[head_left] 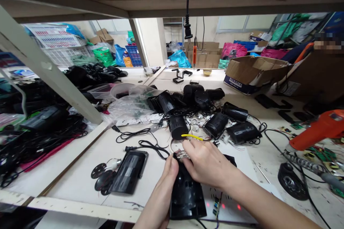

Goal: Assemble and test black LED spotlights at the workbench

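My left hand (pixel 163 182) is wrapped round the left side of a black plastic housing (pixel 186 196), its thumb near the upper end. My right hand (pixel 204 161) is closed at that upper end, its fingers pinching a pale perforated piece (pixel 182 154). Just above the right fingers shows a thin yellow strip (pixel 192 136); I cannot tell whether the hand touches it. Coloured wires with a small circuit board (pixel 215 205) lie right of the housing. Another black housing (pixel 129 171) rests to the left, beside black discs (pixel 99 170).
Several black housings (pixel 215 125) and cords are heaped ahead. An orange heat gun or similar tool (pixel 319 128) lies at the right, near loose circuit boards. Clear plastic bags (pixel 131 103) and a slanted shelf post (pixel 53 68) stand left. A cardboard box (pixel 252 73) sits at the back right.
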Available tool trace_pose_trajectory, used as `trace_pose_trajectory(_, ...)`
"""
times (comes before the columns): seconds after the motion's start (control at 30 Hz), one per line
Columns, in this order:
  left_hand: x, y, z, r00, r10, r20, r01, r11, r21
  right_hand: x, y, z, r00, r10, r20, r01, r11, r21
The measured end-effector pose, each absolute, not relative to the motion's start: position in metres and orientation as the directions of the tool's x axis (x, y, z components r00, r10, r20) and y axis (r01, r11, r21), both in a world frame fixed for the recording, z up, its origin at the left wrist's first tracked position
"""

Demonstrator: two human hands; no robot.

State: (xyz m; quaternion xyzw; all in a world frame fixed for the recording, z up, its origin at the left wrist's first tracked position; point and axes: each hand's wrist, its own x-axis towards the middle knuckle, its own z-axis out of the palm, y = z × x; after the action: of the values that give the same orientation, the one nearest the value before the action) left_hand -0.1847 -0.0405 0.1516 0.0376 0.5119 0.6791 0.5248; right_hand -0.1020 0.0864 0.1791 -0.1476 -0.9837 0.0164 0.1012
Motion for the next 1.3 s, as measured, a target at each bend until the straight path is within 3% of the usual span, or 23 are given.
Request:
trace_pose_trajectory(0.27,-0.183,-0.032,0.156,-0.459,0.75,-0.476,-0.691,0.036,0.722,-0.101,0.086,0.167,-0.843,0.256,0.474,0.292,0.956,0.002)
trace_pose_trajectory(0.47,-0.186,-0.028,0.153,-0.467,0.778,-0.42,-0.665,0.003,0.746,-0.098,0.087,0.161,-0.813,0.264,0.519,0.276,0.959,-0.054)
trace_pose_trajectory(0.6,-0.192,-0.027,0.155,-0.386,0.788,-0.48,-0.719,0.069,0.691,-0.098,0.087,0.158,-0.79,0.309,0.53,0.249,0.951,-0.184)
trace_pose_trajectory(0.7,-0.197,-0.026,0.16,-0.36,0.732,-0.578,-0.764,0.124,0.633,-0.09,0.095,0.162,-0.756,0.377,0.534,0.181,0.906,-0.383)
trace_pose_trajectory(0.8,-0.206,-0.027,0.161,-0.381,0.649,-0.659,-0.783,0.152,0.603,-0.063,0.113,0.165,-0.649,0.566,0.509,0.16,0.755,-0.635)
trace_pose_trajectory(0.87,-0.212,-0.027,0.16,-0.42,0.627,-0.656,-0.77,0.137,0.624,-0.036,0.125,0.164,-0.498,0.737,0.456,0.263,0.63,-0.731)
trace_pose_trajectory(0.97,-0.221,-0.026,0.157,-0.469,0.616,-0.633,-0.747,0.105,0.656,0.006,0.13,0.154,-0.388,0.817,0.428,0.457,0.573,-0.681)
trace_pose_trajectory(1.1,-0.223,-0.02,0.158,-0.511,0.612,-0.603,-0.722,0.074,0.688,0.036,0.113,0.131,-0.557,0.691,0.46,0.474,0.72,-0.507)
trace_pose_trajectory(1.3,-0.22,-0.014,0.16,-0.487,0.57,-0.662,-0.775,0.068,0.628,0.04,0.093,0.1,-0.603,0.642,0.473,0.478,0.766,-0.43)
